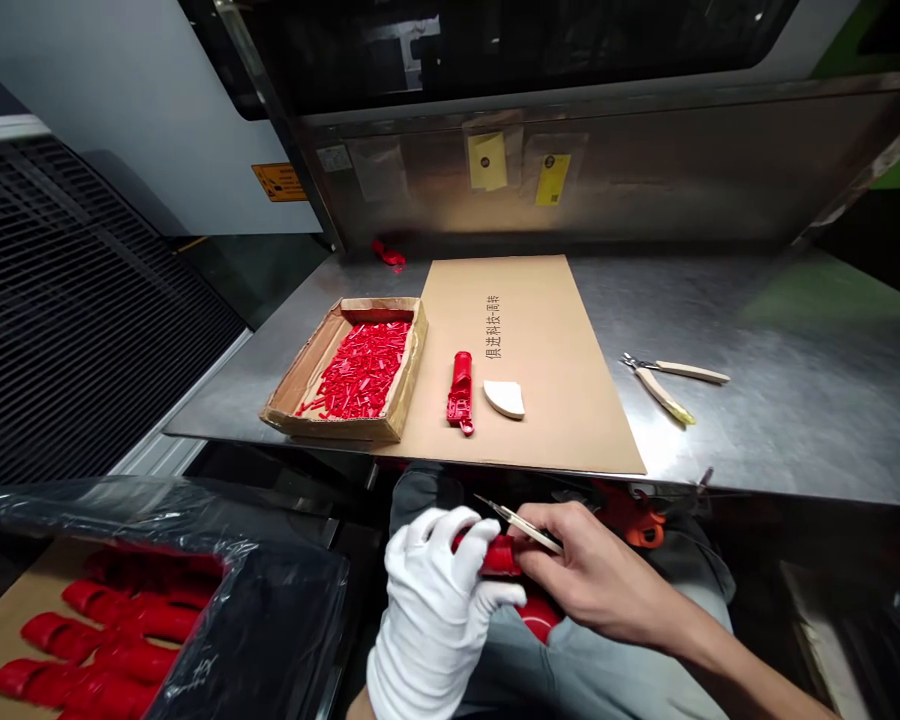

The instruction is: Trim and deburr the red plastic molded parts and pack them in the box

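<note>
My left hand point(439, 590), in a white glove, is closed around a red plastic part point(499, 556) above my lap. The glove hides much of that part. My bare right hand point(589, 570) grips a craft knife point(534, 532) with a pale handle, its thin blade pointing up and to the left. Its fingers are close against the right end of the red part. On the cardboard sheet point(555, 330) in front of me lie another red plastic part point(461, 392) and a white quarter-round piece point(504, 398).
A cardboard box point(412, 395) of small red scraps stands left on the metal table point(780, 420). Cutting pliers point(656, 380) lie open at right. A dark-lined bin point(285, 590) at lower left holds several red parts. A red scrap point(388, 255) lies at the back.
</note>
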Action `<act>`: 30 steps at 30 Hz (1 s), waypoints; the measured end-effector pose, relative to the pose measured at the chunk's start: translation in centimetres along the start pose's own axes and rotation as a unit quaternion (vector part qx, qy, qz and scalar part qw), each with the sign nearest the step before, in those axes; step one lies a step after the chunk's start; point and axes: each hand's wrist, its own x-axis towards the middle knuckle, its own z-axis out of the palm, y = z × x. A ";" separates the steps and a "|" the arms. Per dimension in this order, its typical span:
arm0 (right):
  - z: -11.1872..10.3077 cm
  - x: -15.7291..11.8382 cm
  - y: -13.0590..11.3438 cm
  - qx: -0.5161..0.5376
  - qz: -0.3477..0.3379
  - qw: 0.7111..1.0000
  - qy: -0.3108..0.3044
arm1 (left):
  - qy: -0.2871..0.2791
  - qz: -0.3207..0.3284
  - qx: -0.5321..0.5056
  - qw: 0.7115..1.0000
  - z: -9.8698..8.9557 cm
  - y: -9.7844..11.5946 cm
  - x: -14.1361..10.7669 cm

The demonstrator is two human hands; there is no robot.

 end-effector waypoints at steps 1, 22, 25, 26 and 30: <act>-0.4 -0.3 0.0 -0.012 -0.003 1.000 -0.009 | -0.036 0.011 -0.026 0.999 -0.3 -0.1 0.0; -1.0 -0.8 0.5 0.060 0.021 0.998 0.000 | -0.219 -0.304 -0.456 0.807 0.0 0.4 -0.7; -1.6 -1.4 1.2 0.007 0.011 0.999 0.032 | -0.167 -0.308 -0.479 0.805 0.1 0.1 -0.9; -1.7 -1.7 1.5 -0.033 -0.003 0.998 0.058 | -0.134 -0.314 -0.474 0.812 0.1 0.0 -0.9; -1.7 -3.2 2.9 -0.201 -0.124 0.958 0.161 | -0.052 -0.319 -0.444 0.835 0.3 -0.6 -0.5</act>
